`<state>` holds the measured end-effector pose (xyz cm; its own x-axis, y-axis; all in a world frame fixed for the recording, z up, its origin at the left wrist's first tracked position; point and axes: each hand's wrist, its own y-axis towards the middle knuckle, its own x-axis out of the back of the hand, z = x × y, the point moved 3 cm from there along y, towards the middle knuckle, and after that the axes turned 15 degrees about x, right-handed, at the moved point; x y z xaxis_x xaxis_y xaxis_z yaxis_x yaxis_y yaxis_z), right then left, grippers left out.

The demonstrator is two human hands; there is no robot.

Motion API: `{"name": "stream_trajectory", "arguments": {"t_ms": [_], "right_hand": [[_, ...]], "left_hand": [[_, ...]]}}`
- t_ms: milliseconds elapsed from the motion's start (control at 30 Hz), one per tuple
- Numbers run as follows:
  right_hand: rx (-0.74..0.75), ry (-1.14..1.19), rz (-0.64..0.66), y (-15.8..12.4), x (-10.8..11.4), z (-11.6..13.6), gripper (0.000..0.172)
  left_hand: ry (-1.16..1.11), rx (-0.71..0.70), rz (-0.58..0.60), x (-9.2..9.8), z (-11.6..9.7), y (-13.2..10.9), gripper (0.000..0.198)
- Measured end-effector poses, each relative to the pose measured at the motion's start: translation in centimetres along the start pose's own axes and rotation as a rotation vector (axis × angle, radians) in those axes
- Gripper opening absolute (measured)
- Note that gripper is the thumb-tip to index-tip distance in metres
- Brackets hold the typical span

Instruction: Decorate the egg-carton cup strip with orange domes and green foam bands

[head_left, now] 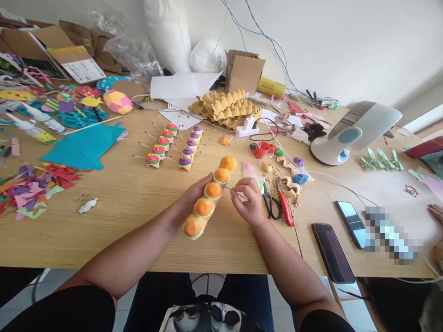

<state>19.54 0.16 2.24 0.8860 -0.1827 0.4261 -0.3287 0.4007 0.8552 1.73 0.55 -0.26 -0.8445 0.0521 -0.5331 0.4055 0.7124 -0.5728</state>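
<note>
My left hand (197, 189) grips a strip of egg carton (204, 207) from its left side, tilted above the table. Orange caps edged in light green cover its row of bumps. Pinched in my right hand (249, 198) is a thin grey stick-like tool (237, 191), its tip at the strip's right side near a middle bump; its exact kind is unclear. Behind the strip stand two finished-looking strips, one with red caps (161, 146) and one with purple caps (190, 147), both with dark-tipped sticks poking out.
Scissors (272, 203) and a red-handled cutter (284, 203) lie right of my right hand, near a red cup (262, 149) and carton scraps. Two phones (332, 252) and a white fan (353, 133) are further right. Stacked egg cartons (226, 108) sit behind. Another person's hand (436, 214) shows at the right edge.
</note>
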Motion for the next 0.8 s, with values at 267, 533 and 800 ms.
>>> {"name": "stream_trajectory", "arguments": {"t_ms": [267, 533, 800], "right_hand": [[-0.011, 0.007, -0.001, 0.07, 0.0, 0.0, 0.009], [0.015, -0.012, -0.011, -0.03, -0.05, 0.04, 0.01], [-0.012, -0.065, -0.016, -0.14, -0.22, -0.36, 0.007]], "left_hand": [[-0.024, 0.0, 0.023, 0.53, 0.23, 0.57, 0.035], [0.02, -0.02, 0.029, 0.63, 0.17, 0.8, 0.038], [0.055, -0.035, 0.012, 0.26, -0.22, 0.45, 0.037]]}}
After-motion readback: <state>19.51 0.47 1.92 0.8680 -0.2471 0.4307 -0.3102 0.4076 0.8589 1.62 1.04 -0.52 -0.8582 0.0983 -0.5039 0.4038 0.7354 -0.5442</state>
